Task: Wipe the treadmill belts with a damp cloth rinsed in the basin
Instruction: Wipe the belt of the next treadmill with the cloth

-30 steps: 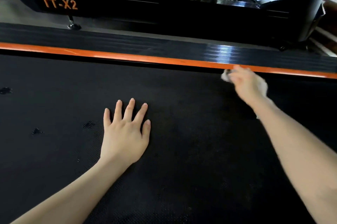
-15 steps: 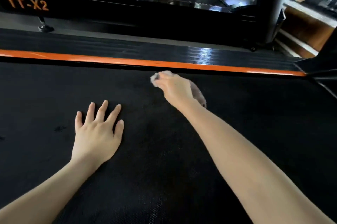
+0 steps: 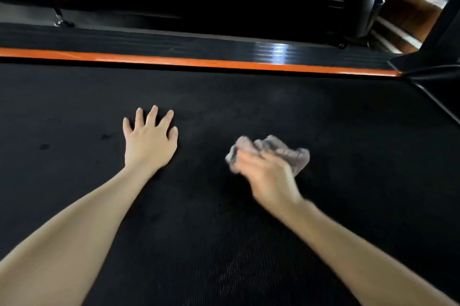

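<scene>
1. Had the left hand [image 3: 149, 141] flat, fingers spread apart, on the textured black rubber treadmill belt [image 3: 249, 106], centre-left of frame.
2. Gripped a crumpled greyish fabric cloth [image 3: 276, 150] in the blurred right hand [image 3: 268, 176], fingers curled round it, on the belt right of centre.
3. Saw an orange side strip [image 3: 199, 62] across the upper frame.

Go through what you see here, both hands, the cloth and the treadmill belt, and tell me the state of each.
treadmill belt: black, with a few dark spots near its left end.
left hand: flat on the treadmill belt, fingers spread, holding nothing.
right hand: grips the cloth, motion-blurred.
cloth: bunched up, down at the treadmill belt.
</scene>
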{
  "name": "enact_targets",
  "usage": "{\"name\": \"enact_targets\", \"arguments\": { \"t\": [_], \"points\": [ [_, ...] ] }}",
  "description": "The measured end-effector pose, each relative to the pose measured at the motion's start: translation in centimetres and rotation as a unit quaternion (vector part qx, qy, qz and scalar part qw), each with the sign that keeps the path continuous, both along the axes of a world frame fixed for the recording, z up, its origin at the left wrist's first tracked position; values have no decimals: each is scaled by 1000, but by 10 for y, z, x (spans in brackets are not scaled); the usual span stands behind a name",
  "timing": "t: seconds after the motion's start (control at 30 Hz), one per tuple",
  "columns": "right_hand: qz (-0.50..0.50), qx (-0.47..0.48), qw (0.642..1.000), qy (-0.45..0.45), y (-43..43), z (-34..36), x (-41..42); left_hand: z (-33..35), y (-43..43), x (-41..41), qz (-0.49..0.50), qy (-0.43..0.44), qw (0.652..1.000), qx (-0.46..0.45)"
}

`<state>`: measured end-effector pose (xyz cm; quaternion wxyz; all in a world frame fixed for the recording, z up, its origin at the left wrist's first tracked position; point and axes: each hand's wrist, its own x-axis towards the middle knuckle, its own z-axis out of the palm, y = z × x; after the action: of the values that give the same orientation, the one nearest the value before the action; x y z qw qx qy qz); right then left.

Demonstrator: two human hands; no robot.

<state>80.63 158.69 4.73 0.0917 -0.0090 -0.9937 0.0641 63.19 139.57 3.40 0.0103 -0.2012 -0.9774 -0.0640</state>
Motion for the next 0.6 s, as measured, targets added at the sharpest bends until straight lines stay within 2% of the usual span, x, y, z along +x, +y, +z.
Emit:
{"name": "enact_targets", "arguments": {
  "t": [0.07, 0.13, 0.23, 0.3, 0.37, 0.43, 0.5, 0.6],
  "points": [
    [62, -55, 996, 14, -46, -8, 38, 2, -1, 0, -1, -2, 1000, 3],
    [57, -38, 996, 48, -70, -8, 65, 9, -3, 4, -8, -18, 1000, 20],
    [48, -4, 997, 63, -81, 6, 81, 20, -15, 25, -17, -40, 994, 101],
    [91, 35, 995, 21, -72, 13, 83, 29, -38, 50, -30, -39, 992, 117],
    [119, 99, 987, -30, -54, 20, 82, 35, -74, 77, -48, -19, 995, 88],
    [95, 136, 982, -88, -44, 25, 80, 34, -118, 99, -54, -14, 998, 29],
    [32, 97, 987, -127, -40, 24, 70, 26, -160, 114, -55, -24, 998, -36],
    [-70, 20, 994, -82, -57, 18, 60, 12, -195, 130, -47, -55, 996, -56]
  ]
}}
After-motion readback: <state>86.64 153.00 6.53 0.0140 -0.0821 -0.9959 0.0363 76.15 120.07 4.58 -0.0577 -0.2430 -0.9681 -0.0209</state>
